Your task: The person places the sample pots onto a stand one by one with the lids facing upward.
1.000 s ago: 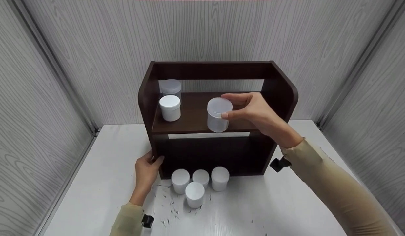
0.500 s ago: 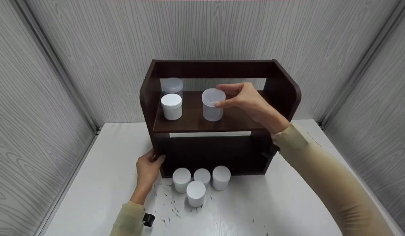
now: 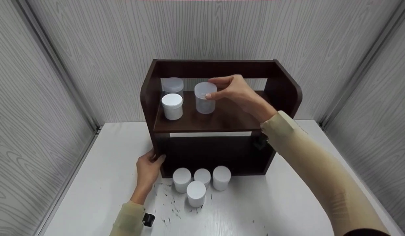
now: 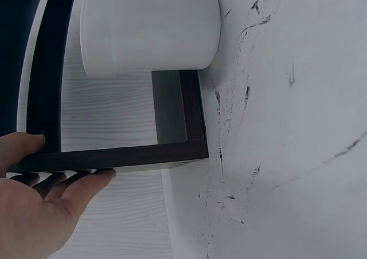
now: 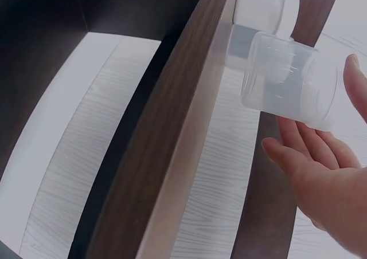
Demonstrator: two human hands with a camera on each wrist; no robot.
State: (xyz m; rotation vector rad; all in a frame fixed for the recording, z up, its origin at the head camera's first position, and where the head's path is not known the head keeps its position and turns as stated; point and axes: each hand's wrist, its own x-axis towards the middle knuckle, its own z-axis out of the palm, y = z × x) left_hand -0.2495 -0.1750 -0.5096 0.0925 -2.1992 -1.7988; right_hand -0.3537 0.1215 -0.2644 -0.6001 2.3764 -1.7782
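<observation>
In the head view my right hand (image 3: 236, 91) pinches a clear lidded jar (image 3: 205, 98) near its lid, between thumb and fingers, over the upper board of a dark brown two-level shelf (image 3: 218, 123). The right wrist view shows this see-through jar (image 5: 287, 78) above the board; whether its base touches cannot be told. To its left stand a white lidded jar (image 3: 172, 107) and, behind that, another clear jar (image 3: 173, 86). My left hand (image 3: 147, 170) grips the lower left side panel, thumb inside and fingers outside, as the left wrist view (image 4: 46, 201) confirms.
Several white jars stand on the white table (image 3: 241, 209) before the shelf, the nearest one (image 3: 196, 194) in front of the others. Dark scuff marks (image 4: 246, 98) streak the tabletop. Grey wood-grain walls (image 3: 215, 29) enclose the back and sides.
My right hand has carried the clear jar back and to the left, from the shelf's front edge to farther over the upper board. My left hand has stayed on the side panel.
</observation>
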